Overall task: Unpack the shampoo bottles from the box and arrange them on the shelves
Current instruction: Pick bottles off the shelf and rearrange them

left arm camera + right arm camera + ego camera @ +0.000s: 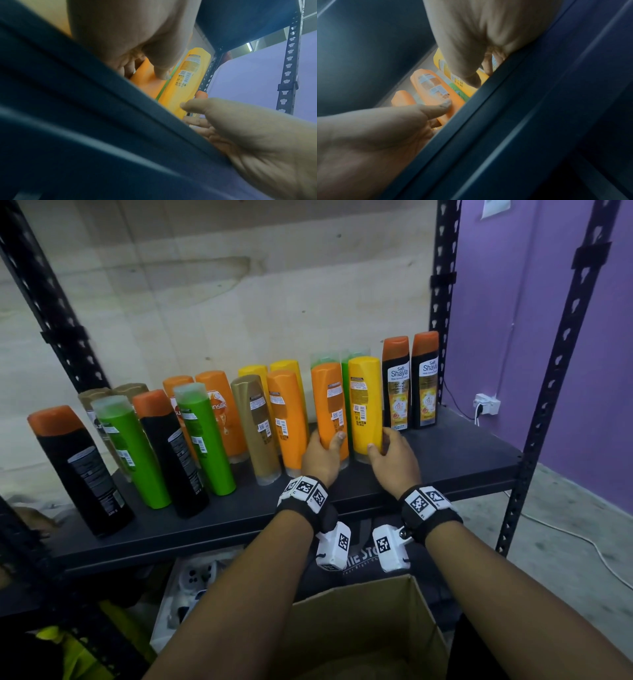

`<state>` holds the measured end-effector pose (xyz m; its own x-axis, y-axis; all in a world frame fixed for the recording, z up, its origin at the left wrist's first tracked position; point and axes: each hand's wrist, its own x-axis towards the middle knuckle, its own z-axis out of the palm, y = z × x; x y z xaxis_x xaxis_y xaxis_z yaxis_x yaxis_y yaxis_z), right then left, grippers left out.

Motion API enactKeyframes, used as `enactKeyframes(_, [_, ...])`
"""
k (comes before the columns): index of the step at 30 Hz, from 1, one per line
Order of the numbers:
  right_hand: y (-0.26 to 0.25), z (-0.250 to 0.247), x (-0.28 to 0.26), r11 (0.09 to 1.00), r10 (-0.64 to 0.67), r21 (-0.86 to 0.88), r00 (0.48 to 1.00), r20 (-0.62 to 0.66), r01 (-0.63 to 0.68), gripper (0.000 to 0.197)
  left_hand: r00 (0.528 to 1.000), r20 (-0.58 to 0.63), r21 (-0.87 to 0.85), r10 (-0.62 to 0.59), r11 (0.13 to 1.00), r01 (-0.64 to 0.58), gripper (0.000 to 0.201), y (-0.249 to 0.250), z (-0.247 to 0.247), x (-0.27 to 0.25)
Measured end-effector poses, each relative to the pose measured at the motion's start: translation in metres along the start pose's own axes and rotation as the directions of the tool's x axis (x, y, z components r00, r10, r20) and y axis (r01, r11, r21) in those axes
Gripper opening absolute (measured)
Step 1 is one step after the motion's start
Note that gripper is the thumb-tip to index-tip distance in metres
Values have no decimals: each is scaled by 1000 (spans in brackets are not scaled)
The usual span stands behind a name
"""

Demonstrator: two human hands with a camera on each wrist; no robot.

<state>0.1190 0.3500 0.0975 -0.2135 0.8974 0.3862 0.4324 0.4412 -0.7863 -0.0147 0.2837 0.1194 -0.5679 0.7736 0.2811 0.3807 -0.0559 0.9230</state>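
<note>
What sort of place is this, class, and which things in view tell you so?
Probably a stockroom or shop back room: slotted metal shelving, a shelf lined with shampoo bottles, and an open cardboard box below, against bare walls.

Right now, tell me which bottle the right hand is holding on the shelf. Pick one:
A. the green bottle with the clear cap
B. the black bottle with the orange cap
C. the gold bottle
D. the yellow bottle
D. In the head view the right hand wraps its thumb and fingers round the base of the yellow bottle, while the left hand grips the orange bottle beside it.
</note>
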Motion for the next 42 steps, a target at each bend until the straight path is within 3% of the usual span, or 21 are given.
enactKeyframes(5, [9,-11,-13,992,-86,92,996,-11,86,43,992,-33,53,126,991,-124,56,-12,-4,-20])
enactKeyframes(8, [9,-13,-21,986,-138,92,990,0,137,45,991,-73,-24,111,993,-113,57,-13,-11,-33])
enactKeyframes(13, [8,-17,-53,969,-181,167,983,-18,181,38,977,-127,6,171,985,-171,35,-18,-21,-67])
enactKeyframes(20, [18,-5,-130,889,-362,239,919,-156,391,21,936,-84,83,343,938,-337,15,-30,-36,-102])
enactKeyframes(24, [31,10,-161,915,-365,194,931,26,353,24,922,-26,153,387,913,-379,14,-48,-48,-123])
enactKeyframes(27, [32,15,-170,949,-297,157,942,154,274,20,952,36,193,306,932,-307,16,-73,-60,-143])
enactKeyframes(31, [39,22,-183,969,-235,6,913,333,247,17,969,178,422,174,876,-235,23,-108,-71,-161])
enactKeyframes(35, [41,31,-194,968,-131,-121,852,507,221,19,964,244,599,-106,798,-64,26,-137,-78,-165])
enactKeyframes(37, [44,40,-199,957,-40,-205,790,611,207,23,957,222,695,-187,719,-21,33,-151,-79,-167])
enactKeyframes(40, [57,54,-215,889,207,-406,605,768,211,35,940,188,793,-284,609,26,40,-172,-79,-175])
enactKeyframes(42, [65,64,-225,838,293,-475,511,808,270,37,914,187,827,-361,560,52,40,-187,-78,-182])
